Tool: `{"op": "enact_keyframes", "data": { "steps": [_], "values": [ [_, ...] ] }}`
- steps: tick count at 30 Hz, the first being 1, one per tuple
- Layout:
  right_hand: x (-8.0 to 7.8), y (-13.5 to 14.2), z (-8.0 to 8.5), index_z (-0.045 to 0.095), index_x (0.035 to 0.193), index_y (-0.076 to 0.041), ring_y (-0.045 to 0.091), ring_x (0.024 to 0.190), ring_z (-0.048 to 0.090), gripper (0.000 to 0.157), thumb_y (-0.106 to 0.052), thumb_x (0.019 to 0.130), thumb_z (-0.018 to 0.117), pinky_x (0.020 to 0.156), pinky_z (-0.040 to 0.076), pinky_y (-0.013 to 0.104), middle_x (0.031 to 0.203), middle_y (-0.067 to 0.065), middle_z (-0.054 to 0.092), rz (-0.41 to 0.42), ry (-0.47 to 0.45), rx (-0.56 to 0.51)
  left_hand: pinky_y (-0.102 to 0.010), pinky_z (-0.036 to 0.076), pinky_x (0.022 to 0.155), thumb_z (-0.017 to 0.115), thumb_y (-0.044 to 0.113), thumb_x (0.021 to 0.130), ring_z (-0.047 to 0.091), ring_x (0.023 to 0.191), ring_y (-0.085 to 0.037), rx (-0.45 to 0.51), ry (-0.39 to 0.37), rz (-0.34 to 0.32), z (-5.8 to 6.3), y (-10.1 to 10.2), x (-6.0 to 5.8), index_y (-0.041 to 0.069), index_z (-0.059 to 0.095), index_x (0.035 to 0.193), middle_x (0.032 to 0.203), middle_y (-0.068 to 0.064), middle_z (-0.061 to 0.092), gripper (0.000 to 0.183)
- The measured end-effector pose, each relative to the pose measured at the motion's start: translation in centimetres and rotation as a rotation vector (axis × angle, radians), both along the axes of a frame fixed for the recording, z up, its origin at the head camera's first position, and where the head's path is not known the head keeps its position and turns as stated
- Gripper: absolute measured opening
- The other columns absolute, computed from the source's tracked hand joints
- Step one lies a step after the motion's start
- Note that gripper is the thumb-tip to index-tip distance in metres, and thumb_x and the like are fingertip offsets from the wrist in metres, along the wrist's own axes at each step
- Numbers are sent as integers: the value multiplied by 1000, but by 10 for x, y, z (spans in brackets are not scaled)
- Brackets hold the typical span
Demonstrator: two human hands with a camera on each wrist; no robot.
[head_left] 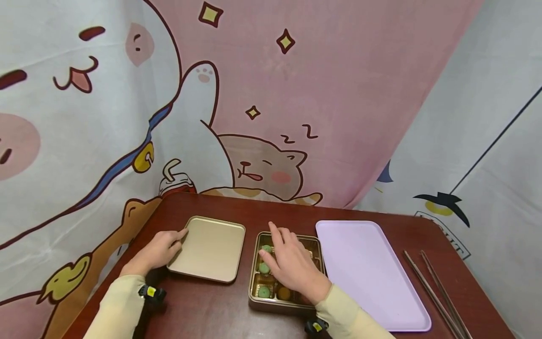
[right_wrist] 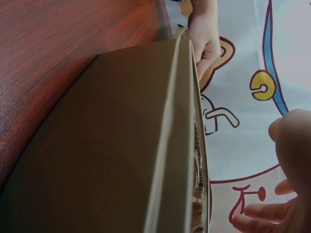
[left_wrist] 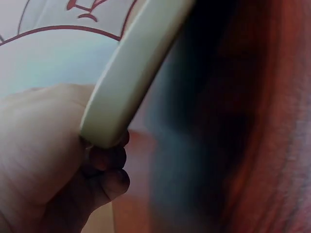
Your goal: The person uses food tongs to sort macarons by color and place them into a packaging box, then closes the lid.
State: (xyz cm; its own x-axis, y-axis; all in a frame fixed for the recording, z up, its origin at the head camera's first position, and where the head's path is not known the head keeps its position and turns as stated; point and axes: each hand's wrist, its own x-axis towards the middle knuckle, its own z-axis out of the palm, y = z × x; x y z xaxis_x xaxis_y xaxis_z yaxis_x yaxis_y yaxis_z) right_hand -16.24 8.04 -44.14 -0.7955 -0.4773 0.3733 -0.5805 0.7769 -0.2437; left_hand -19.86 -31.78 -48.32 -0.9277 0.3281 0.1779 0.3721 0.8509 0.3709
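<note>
A square gold lid (head_left: 207,249) lies at the left of the table. My left hand (head_left: 158,249) grips its left edge, with fingers curled at the rim (left_wrist: 126,73) in the left wrist view. To the right is a square gold tin (head_left: 283,305) with a divided tray inside. Small round green pieces (head_left: 264,292), perhaps pastries, sit in its left compartments, and an orange one (head_left: 283,293) lies near the front. Over the tin hovers my right hand (head_left: 292,263), fingers extended and holding nothing; it hides much of the contents. The right wrist view shows a gap between this hand and the tin's wall (right_wrist: 121,136).
A pale purple tray (head_left: 368,268) lies right of the tin, close against it. Long metal tongs (head_left: 438,294) rest at the table's right side. Behind the brown table (head_left: 203,306) hangs a cartoon-print cloth (head_left: 338,84).
</note>
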Motion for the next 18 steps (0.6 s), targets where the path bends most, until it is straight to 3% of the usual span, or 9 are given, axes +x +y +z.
{"op": "enact_keyframes", "data": {
  "steps": [4, 7, 11, 18],
  "values": [
    [-1, -1, -1, 34, 162, -1, 36, 122, 60, 75, -45, 107, 57, 99, 59, 50, 139, 21, 57, -2, -3, 1, -61, 55, 102, 61, -3, 99, 65, 123, -44, 28, -6, 30, 10, -1, 2, -13, 58, 141, 135, -32, 64, 44],
    [-1, -2, -1, 33, 163, -2, 36, 123, 60, 75, -46, 107, 56, 98, 59, 51, 140, 21, 57, -3, -8, 5, -53, 59, 94, 61, -3, 99, 68, 112, -35, 44, 3, 43, 18, 1, 4, -12, 58, 142, 136, -31, 64, 44],
    [0, -3, -2, 32, 164, -3, 37, 124, 60, 75, -47, 108, 55, 92, 61, 52, 140, 21, 58, -3, -34, 2, -37, 51, 76, 60, -3, 99, 61, 92, -25, 81, 42, 26, 29, 8, 7, -10, 59, 142, 136, -28, 65, 44],
    [1, -3, -3, 29, 165, -4, 36, 132, 56, 73, -48, 110, 49, 97, 59, 52, 143, 21, 57, 22, -86, -34, -32, 51, 74, 59, -3, 100, 63, 92, -20, 149, 71, -18, 51, 32, 14, -6, 59, 144, 132, -22, 69, 45]
  ]
}}
